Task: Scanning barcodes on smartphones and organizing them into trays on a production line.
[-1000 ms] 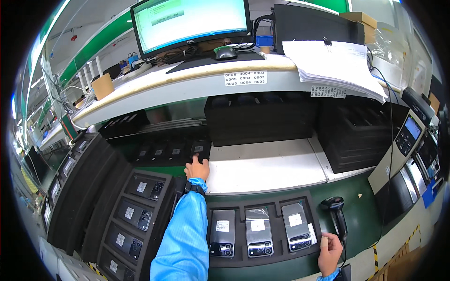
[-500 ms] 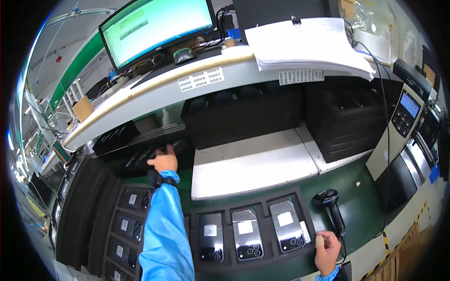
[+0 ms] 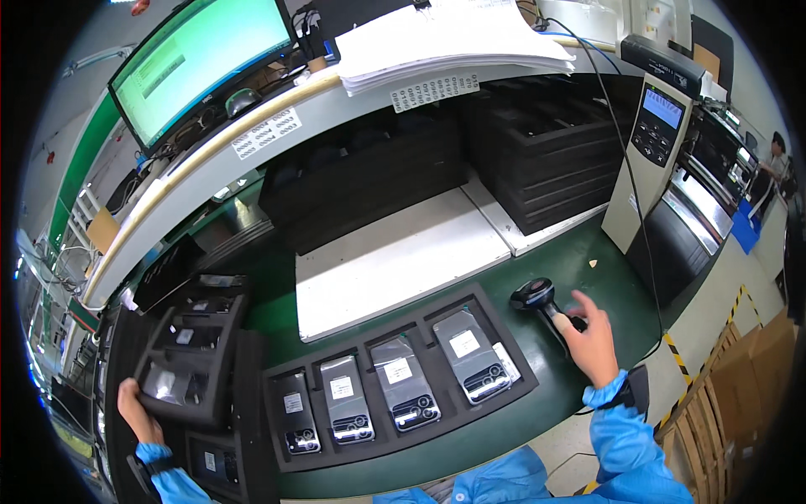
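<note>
My left hand (image 3: 138, 412) grips the near edge of a black foam tray (image 3: 220, 370), which is tilted over other trays at the left. Phones (image 3: 172, 382) lie in its compartments. My right hand (image 3: 593, 344) is at the black barcode scanner (image 3: 535, 294), thumb and fingers curled around its handle, which the hand partly hides. Between my hands, a second foam tray (image 3: 379, 449) lies flat on the green bench, with several phones (image 3: 400, 382) back up, each bearing a white label. A small white strip (image 3: 506, 361) lies beside the rightmost phone.
Stacked black trays (image 3: 550, 160) stand under the shelf (image 3: 197, 172), behind a white board (image 3: 403, 260). A label printer (image 3: 651, 160) stands at the right with a cable hanging before it. The shelf holds a monitor (image 3: 201, 71) and papers (image 3: 453, 42). Cardboard boxes (image 3: 756, 386) stand lower right.
My left hand has come back from the far left to the near left and now holds a tilted tray. My right hand has moved from beside the flat tray to the scanner. The view has shifted.
</note>
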Available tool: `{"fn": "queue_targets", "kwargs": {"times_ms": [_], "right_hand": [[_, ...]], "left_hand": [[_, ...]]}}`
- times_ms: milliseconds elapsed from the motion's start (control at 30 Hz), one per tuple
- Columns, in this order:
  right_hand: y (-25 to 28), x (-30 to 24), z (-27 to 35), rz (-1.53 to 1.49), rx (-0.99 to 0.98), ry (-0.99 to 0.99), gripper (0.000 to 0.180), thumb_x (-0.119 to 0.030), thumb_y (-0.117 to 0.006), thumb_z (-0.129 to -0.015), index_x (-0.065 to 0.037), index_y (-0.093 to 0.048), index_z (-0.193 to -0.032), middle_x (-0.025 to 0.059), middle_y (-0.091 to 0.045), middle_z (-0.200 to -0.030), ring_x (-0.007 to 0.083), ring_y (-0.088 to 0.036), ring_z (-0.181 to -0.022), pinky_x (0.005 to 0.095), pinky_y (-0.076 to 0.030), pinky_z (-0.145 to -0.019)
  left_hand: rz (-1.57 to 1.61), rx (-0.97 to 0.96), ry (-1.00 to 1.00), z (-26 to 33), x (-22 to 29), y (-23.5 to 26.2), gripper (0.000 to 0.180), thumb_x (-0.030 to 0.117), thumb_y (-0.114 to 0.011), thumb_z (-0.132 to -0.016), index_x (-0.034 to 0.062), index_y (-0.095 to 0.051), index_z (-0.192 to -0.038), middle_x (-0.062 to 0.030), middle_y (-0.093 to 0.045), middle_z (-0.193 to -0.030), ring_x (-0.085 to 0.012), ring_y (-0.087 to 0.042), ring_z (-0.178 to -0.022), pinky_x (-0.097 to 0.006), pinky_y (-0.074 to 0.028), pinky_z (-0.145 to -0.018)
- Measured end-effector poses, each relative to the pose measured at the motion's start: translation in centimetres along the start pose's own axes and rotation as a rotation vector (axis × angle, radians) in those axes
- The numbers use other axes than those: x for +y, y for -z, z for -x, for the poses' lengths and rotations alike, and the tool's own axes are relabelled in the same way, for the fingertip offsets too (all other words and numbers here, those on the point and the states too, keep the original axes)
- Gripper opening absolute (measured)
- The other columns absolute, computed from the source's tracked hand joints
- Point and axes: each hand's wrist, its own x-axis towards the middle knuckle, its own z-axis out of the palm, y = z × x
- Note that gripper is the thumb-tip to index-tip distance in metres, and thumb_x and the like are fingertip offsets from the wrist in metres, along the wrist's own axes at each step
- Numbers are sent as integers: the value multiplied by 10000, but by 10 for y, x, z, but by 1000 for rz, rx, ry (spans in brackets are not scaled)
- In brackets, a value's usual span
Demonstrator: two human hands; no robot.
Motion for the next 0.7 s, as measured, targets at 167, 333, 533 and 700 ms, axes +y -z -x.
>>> {"fn": "queue_targets", "kwargs": {"times_ms": [167,333,533,700], "right_hand": [[-9,-2,-24,-126,-278,-21,443,-259,-766,-857,-26,-667,-1220,125,-688,-810,243,-630,-641,365,-517,-630],[6,-81,14,-999,-654,-470,436,-160,-668,-936,-37,-544,-1336,41,-584,-729,146,-577,-580,296,-480,-517],[-30,-141,57,-1007,-1235,-686,418,-218,-658,-970,-25,-531,-1318,91,-657,-828,125,-573,-568,266,-454,-503],[-65,-152,68,-809,-1311,-670,219,-226,-680,-949,-47,-568,-1009,54,-621,-786,130,-574,-560,275,-452,-496]], "left_hand": [[427,188,322,95,-11,66,228,176,-633,-942,12,-689,-1090,-32,-672,-1028,-134,-635,-989,-298,-505,-906],[328,383,367,187,-5,124,297,163,-578,-942,2,-670,-1175,-51,-665,-1115,-178,-623,-1044,-316,-476,-970],[-174,614,340,248,-29,173,225,94,-580,-894,23,-684,-1081,-105,-675,-1057,-239,-633,-1009,-345,-504,-894],[-582,733,-40,280,66,93,218,11,-680,-877,-47,-678,-1088,-199,-686,-1058,-295,-633,-946,-420,-509,-904]]}}
